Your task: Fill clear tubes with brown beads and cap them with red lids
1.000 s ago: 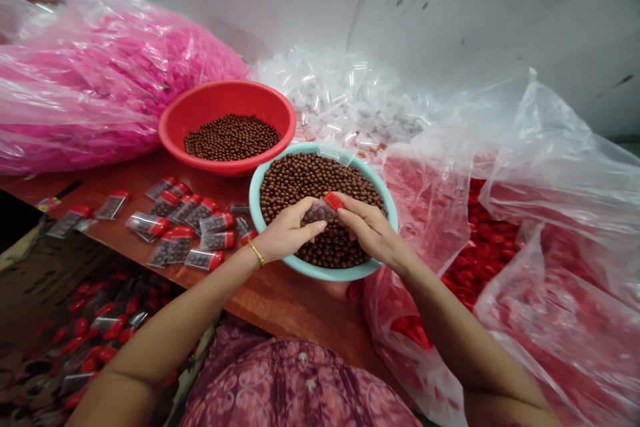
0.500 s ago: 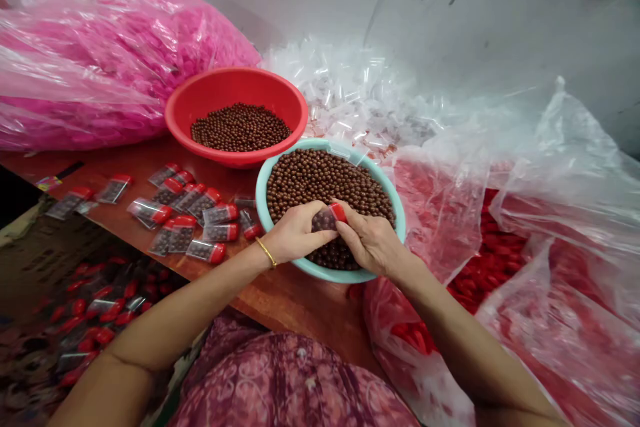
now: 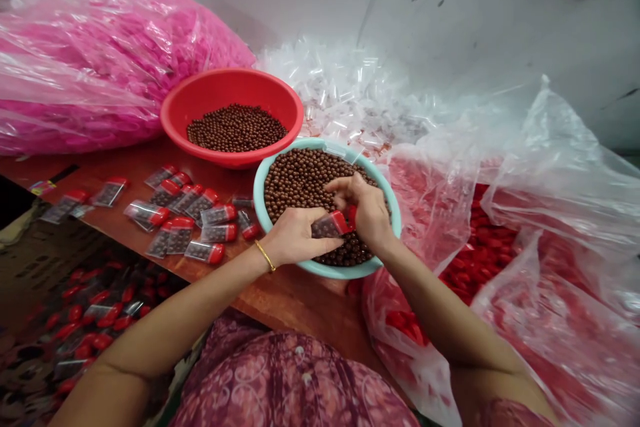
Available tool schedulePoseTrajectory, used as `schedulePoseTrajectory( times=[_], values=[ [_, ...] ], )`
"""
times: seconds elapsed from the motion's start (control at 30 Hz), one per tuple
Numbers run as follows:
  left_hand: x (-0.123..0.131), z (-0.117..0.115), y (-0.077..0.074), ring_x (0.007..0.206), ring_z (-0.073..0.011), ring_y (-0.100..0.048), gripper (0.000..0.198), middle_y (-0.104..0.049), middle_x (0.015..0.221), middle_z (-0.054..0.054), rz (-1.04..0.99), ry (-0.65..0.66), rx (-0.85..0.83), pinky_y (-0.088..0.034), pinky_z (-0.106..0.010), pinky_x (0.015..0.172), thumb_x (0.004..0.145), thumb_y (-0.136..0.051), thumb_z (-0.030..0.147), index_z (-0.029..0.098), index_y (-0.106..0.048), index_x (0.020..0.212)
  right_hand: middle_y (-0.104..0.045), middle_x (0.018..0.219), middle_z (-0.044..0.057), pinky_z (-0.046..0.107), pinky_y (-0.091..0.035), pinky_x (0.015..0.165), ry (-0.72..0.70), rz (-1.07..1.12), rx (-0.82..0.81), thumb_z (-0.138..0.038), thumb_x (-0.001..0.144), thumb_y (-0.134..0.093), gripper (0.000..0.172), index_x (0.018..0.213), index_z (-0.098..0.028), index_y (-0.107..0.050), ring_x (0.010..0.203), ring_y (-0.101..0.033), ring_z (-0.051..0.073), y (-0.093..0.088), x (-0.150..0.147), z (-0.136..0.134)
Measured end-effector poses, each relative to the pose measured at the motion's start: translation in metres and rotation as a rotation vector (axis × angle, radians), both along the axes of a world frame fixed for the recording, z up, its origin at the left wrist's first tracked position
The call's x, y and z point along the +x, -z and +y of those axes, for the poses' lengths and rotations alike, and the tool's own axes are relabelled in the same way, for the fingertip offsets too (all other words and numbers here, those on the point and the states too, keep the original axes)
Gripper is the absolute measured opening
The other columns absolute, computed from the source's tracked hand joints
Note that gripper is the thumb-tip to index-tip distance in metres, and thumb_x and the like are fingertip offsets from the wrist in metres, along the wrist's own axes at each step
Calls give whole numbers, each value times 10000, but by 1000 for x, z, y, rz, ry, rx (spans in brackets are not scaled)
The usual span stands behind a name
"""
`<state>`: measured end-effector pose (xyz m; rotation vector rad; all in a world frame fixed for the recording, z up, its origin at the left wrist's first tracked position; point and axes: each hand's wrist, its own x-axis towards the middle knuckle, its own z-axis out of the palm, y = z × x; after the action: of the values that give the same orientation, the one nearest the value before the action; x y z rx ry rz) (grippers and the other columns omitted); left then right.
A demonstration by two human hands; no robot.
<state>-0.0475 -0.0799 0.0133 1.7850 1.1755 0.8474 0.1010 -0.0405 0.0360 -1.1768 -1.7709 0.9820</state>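
Note:
My left hand (image 3: 293,237) is closed on a small clear plastic container (image 3: 325,227) with brown balls inside and a red cap (image 3: 340,221) on its right end. It holds the container tilted, low over the near part of a light blue basin (image 3: 257,193). Brown chocolate-like balls (image 3: 300,177) fill much of that basin. Just right of the container is my right hand (image 3: 367,207), its index finger and thumb raised and bent over the balls. Another red piece (image 3: 352,216), which looks like a cap, shows under its curled lower fingers, partly hidden.
Several capped containers (image 3: 180,237) lie on the red-brown table (image 3: 280,300), left of the basin. Behind stands a red basin (image 3: 173,103) of balls. A bag of pink pieces (image 3: 150,47), clear plastic containers (image 3: 345,80) and bags of red caps (image 3: 475,253) surround it. More filled containers (image 3: 105,307) lie lower left.
My right hand has come off the container's red cap and lifted slightly up and right, its fingers opening somewhat. My left hand still holds the container in nearly the same place.

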Motion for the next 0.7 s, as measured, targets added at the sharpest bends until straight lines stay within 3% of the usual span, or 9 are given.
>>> schedulePoseTrajectory(
  times=[0.07, 0.13, 0.23, 0.37, 0.47, 0.53, 0.63, 0.7],
  values=[
    [0, -1, 0, 520, -69, -383, 286, -435, 541, 58, -4, 20, 11, -282, -201, 509, 697, -635, 380, 151, -499, 593, -586, 712, 18, 257, -469, 602, -79, 89, -165, -624, 895, -115, 708, 1057, -159, -624, 621, -556, 117, 5, -11, 3],
    [0, -2, -1, 509, -66, -389, 263, -442, 539, 55, -20, 46, 23, -287, -197, 502, 697, -625, 352, 150, -495, 590, -633, 988, 53, 306, -483, 840, -207, 66, -254, -641, 886, -85, 737, 1286, -184, -502, 905, -604, 141, 7, -16, 3],
    [-2, -2, 0, 502, -71, -423, 170, -483, 542, 46, -7, 104, 51, -311, -195, 501, 691, -605, 275, 148, -523, 613, -498, 1354, 74, 373, -283, 1114, -394, -40, -275, -652, 884, -98, 752, 1452, -192, -273, 1278, -427, 157, 2, -14, 0],
    [-3, -3, 5, 571, -116, -540, 113, -607, 627, -4, 61, 97, 134, -393, -216, 555, 706, -574, 250, 141, -600, 717, -257, 1532, 81, 381, -108, 1183, -464, -175, -103, -659, 881, -197, 775, 1459, -146, -257, 1410, -224, 169, -5, -12, -1],
    [0, -3, 6, 600, -140, -580, 160, -646, 662, -25, 103, 58, 173, -430, -238, 588, 721, -585, 294, 141, -617, 751, -291, 1519, 76, 393, -134, 1181, -413, -185, 1, -667, 873, -233, 761, 1423, -154, -343, 1406, -240, 184, -8, -16, -1],
    [0, -4, 3, 597, -143, -584, 219, -645, 653, -21, 92, 38, 175, -444, -242, 589, 736, -595, 363, 145, -613, 742, -384, 1472, 65, 416, -233, 1152, -326, -90, 32, -688, 866, -161, 770, 1376, -172, -419, 1368, -327, 194, -14, -15, -2],
    [-13, -9, -4, 641, -136, -601, 273, -671, 739, -10, 18, -86, 186, -467, -235, 618, 774, -565, 418, 162, -622, 851, -588, 1285, 27, 401, -419, 1023, -63, 21, 127, -683, 866, -60, 759, 1207, -242, -574, 1214, -513, 180, -30, 13, -8],
    [-36, -13, -5, 650, -128, -594, 278, -672, 780, 9, 52, -278, 233, -462, -230, 622, 782, -559, 411, 185, -618, 934, -677, 1111, 21, 352, -483, 922, 197, -18, 247, -648, 889, -196, 613, 1059, -266, -644, 1059, -605, 167, -36, 52, -19]
  ],
)
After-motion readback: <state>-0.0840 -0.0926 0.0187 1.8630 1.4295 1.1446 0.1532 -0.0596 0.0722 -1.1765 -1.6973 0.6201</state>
